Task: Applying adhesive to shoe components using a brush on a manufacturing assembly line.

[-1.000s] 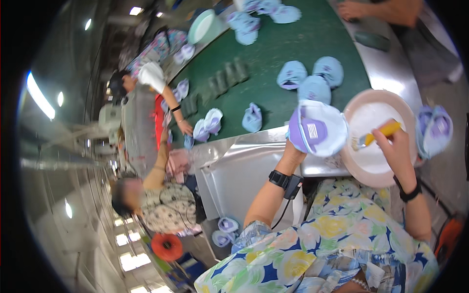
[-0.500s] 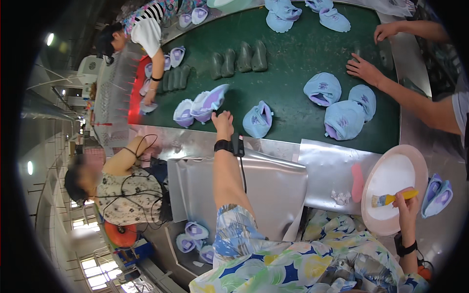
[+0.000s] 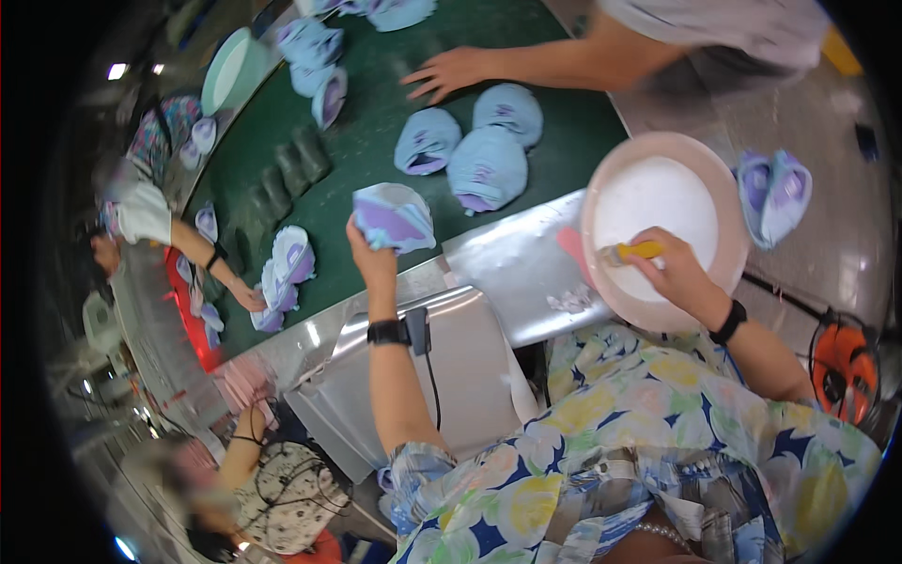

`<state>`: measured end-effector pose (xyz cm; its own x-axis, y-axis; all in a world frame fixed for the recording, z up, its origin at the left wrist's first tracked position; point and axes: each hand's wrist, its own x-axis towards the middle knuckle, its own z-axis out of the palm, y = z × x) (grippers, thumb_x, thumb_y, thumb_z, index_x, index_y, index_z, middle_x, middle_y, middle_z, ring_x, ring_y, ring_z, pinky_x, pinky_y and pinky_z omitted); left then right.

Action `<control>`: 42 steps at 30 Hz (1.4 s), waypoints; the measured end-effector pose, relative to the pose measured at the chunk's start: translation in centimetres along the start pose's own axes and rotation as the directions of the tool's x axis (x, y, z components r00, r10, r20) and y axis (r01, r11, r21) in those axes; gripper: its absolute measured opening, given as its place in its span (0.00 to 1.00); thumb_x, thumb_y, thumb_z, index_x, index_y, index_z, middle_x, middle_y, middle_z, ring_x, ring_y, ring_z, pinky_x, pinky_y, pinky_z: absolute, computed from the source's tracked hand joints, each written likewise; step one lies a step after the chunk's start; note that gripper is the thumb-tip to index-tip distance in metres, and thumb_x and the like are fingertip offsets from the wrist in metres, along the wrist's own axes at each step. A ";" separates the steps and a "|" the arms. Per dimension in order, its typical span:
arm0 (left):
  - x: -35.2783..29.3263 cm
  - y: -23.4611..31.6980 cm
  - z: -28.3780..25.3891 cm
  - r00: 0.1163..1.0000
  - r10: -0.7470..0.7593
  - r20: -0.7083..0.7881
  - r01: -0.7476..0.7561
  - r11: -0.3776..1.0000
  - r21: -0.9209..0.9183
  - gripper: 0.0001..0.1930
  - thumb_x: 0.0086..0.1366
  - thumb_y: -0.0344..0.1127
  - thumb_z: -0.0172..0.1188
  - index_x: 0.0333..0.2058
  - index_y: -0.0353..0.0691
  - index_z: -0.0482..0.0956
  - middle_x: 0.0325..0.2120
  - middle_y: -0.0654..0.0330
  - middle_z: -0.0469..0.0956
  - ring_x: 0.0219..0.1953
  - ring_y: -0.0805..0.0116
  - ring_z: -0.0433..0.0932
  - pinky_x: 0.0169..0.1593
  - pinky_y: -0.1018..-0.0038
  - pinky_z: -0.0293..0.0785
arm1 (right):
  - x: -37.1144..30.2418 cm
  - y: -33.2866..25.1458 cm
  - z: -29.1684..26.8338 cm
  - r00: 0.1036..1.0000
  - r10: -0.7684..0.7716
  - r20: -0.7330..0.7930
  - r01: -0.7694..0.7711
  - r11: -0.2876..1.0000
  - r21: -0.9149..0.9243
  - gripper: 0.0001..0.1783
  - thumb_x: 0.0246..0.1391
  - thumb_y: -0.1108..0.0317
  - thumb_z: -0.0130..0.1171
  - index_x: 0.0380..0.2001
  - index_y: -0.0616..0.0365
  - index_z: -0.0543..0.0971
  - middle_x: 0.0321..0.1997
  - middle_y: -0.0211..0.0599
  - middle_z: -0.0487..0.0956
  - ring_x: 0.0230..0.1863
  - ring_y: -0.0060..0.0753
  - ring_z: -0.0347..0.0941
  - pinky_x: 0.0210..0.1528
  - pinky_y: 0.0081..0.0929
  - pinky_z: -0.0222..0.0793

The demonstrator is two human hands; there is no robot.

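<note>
My left hand [image 3: 374,256] is closed on the edge of a light blue shoe upper [image 3: 406,209], whose purple lining faces up, above the near edge of the green belt [image 3: 362,122]. Between the fingers of my right hand [image 3: 678,273] is a paintbrush [image 3: 641,250] with a yellow handle. Its bristles point left, over the inner left side of a pale pink basin [image 3: 606,301] holding white liquid [image 3: 655,202]. Several light blue shoe uppers [image 3: 487,169] rest on the belt just beyond my left hand.
Dark shoe lasts [image 3: 282,183] lie along the belt. A co-worker's hand [image 3: 451,73] reaches in from the right; another's hand [image 3: 246,299] touches uppers at the left. A pink strip [image 3: 571,249] lies beside the basin, on the metal table [image 3: 512,273]. More uppers [image 3: 772,193] stand right of it.
My left hand has picked up the shoe upper from the belt and brought it nearer the basin. My right hand still has the brush at the basin. The view has swung right.
</note>
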<state>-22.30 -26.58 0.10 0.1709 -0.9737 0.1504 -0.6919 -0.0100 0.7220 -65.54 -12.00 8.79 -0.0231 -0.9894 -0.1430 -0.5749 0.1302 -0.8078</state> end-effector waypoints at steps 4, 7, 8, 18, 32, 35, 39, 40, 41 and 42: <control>-3.0 2.0 -1.7 0.955 -0.048 0.292 0.147 0.934 -0.325 0.13 0.67 0.34 0.54 0.49 0.41 0.70 0.36 0.62 0.77 0.39 0.71 0.79 0.35 0.75 0.75 | -1.4 2.8 0.0 0.908 -0.275 0.317 0.319 0.943 -0.096 0.09 0.53 0.67 0.61 0.35 0.61 0.78 0.35 0.45 0.78 0.40 0.48 0.75 0.43 0.38 0.71; -5.4 11.2 1.1 0.740 -0.306 0.599 0.668 0.428 -0.608 0.10 0.68 0.31 0.51 0.47 0.44 0.72 0.37 0.65 0.76 0.40 0.73 0.78 0.39 0.76 0.76 | -2.4 6.9 -2.2 0.922 -0.240 0.305 0.301 0.938 -0.172 0.09 0.53 0.67 0.60 0.35 0.61 0.77 0.35 0.44 0.78 0.41 0.49 0.74 0.45 0.39 0.70; -6.3 12.7 1.4 0.747 -0.300 0.593 0.659 0.455 -0.599 0.10 0.68 0.31 0.51 0.47 0.44 0.72 0.37 0.65 0.76 0.40 0.73 0.78 0.39 0.76 0.76 | -2.5 7.6 -3.1 0.946 -0.240 0.218 0.279 0.945 -0.170 0.09 0.53 0.67 0.60 0.34 0.61 0.77 0.35 0.44 0.78 0.40 0.49 0.74 0.44 0.39 0.70; -10.8 18.4 6.7 0.576 0.006 0.818 0.621 0.647 -0.442 0.15 0.58 0.21 0.63 0.44 0.39 0.78 0.40 0.63 0.79 0.44 0.72 0.78 0.50 0.72 0.74 | -1.8 4.0 -9.6 0.924 -0.001 -0.381 0.193 0.864 0.465 0.12 0.54 0.64 0.63 0.35 0.62 0.77 0.30 0.38 0.79 0.26 0.27 0.73 0.32 0.23 0.67; -13.3 20.7 8.2 0.601 -0.051 0.797 0.494 0.808 -0.320 0.17 0.60 0.20 0.57 0.48 0.38 0.72 0.39 0.64 0.77 0.40 0.74 0.76 0.44 0.76 0.73 | -2.3 2.6 -7.0 0.833 -0.553 -0.007 0.549 0.828 -0.117 0.18 0.42 0.69 0.60 0.40 0.49 0.79 0.27 0.34 0.73 0.32 0.39 0.73 0.35 0.35 0.70; -14.4 21.0 7.9 0.528 -0.116 0.841 0.620 0.730 -0.288 0.23 0.61 0.20 0.57 0.54 0.40 0.66 0.44 0.64 0.75 0.44 0.74 0.75 0.45 0.77 0.73 | -2.0 1.8 -6.3 0.824 -0.529 0.205 0.564 0.801 -0.200 0.20 0.41 0.66 0.61 0.43 0.46 0.80 0.29 0.35 0.74 0.33 0.39 0.75 0.35 0.36 0.70; -14.2 20.4 6.3 0.453 0.042 0.891 0.592 0.733 -0.336 0.16 0.68 0.32 0.54 0.54 0.46 0.68 0.47 0.65 0.73 0.50 0.71 0.74 0.50 0.73 0.72 | -1.7 0.3 -5.8 0.806 -0.538 0.245 0.586 0.782 -0.213 0.18 0.42 0.65 0.61 0.42 0.45 0.80 0.29 0.35 0.74 0.31 0.39 0.75 0.36 0.37 0.69; -14.6 20.5 6.1 0.452 0.043 0.891 0.595 0.730 -0.337 0.16 0.68 0.32 0.54 0.54 0.46 0.68 0.47 0.65 0.73 0.50 0.71 0.74 0.50 0.73 0.72 | -1.7 0.1 -5.6 0.804 -0.529 0.272 0.588 0.776 -0.230 0.17 0.43 0.65 0.62 0.41 0.45 0.79 0.30 0.35 0.74 0.31 0.39 0.75 0.36 0.37 0.69; -15.2 20.8 6.1 0.541 -0.001 0.841 0.598 0.704 -0.384 0.16 0.67 0.31 0.55 0.53 0.44 0.69 0.45 0.64 0.74 0.48 0.71 0.74 0.49 0.72 0.72 | -1.6 0.2 -5.5 0.804 -0.525 0.278 0.586 0.777 -0.230 0.17 0.43 0.65 0.62 0.41 0.45 0.79 0.30 0.35 0.74 0.31 0.39 0.75 0.36 0.37 0.69; -15.5 21.0 6.1 0.620 -0.048 0.783 0.596 0.678 -0.430 0.15 0.66 0.30 0.56 0.51 0.43 0.71 0.44 0.64 0.75 0.47 0.71 0.75 0.49 0.72 0.73 | -1.4 0.4 -5.5 0.802 -0.553 0.224 0.595 0.773 -0.222 0.15 0.44 0.65 0.62 0.40 0.46 0.79 0.31 0.35 0.74 0.31 0.40 0.75 0.36 0.37 0.70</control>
<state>-43.79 -13.06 8.80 -0.4099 -0.7814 -0.4706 -0.0655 -0.4894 0.8696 -70.21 -10.97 11.84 0.4828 -0.8517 0.2036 -0.6397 -0.5018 -0.5822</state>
